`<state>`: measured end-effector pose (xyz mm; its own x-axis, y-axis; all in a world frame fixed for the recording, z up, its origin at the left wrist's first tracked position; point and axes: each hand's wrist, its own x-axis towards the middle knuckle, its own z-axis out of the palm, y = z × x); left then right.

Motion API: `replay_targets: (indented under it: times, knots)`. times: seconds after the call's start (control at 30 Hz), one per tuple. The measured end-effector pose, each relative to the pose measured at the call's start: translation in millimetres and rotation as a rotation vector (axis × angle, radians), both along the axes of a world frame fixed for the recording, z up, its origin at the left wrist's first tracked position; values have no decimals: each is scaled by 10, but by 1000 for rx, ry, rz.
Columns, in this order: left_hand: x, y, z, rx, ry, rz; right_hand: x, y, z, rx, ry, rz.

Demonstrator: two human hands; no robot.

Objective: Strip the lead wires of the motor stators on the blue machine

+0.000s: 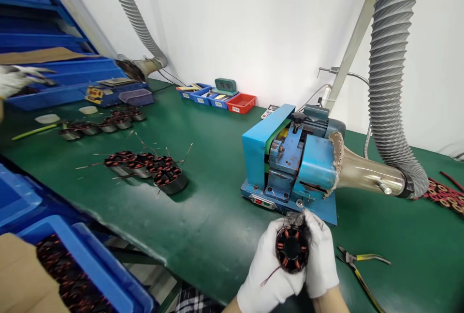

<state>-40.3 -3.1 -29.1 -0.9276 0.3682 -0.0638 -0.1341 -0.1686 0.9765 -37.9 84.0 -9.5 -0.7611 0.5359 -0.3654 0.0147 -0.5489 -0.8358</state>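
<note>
In a white glove, my left hand (266,267) is closed round a motor stator (292,249), a black ring wound with copper coils. Its round face points up toward me, and thin lead wires stick out at the lower left. My right hand (321,250), gloved too, pinches at the stator's upper right edge, where some dark, frayed material sits; its exact kind is unclear. Both hands are just in front of the blue belt machine (290,158). Pliers (353,260) with yellow handles lie to the right of my right hand.
Several stators (170,175) stand in a row on the green table (213,226), with more (108,124) farther back. A blue bin (108,260) at lower left holds stators. A grey hose (393,71) hangs at right. Another person's gloved hand (14,81) shows at far left.
</note>
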Motion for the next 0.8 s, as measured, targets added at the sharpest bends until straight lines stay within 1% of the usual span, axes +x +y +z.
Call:
replay_targets:
  times: [0.1,0.17,0.33,0.5,0.6,0.67,0.7,0.73,0.8]
  knots:
    - [-112,85,39,-34,208,23,-160,113,81,35,21,-44]
    - [-187,130,56,-32,278,25,-240,152,121,78,31,-65]
    - [-286,223,56,24,284,24,-345,200,201,140,28,-87]
    - [-244,220,44,9,288,65,-330,210,239,149,33,-105]
    - [-167,147,68,-47,218,57,-200,156,199,187,27,-58]
    - [-114,98,91,-99,130,41,-76,91,139,194,27,4]
    - [-93,80,99,-91,61,40,-16,56,106,181,31,30]
    - [-78,67,105,-46,-18,43,34,22,78,160,39,45]
    - [-65,51,105,103,-165,48,88,-28,46,125,55,45]
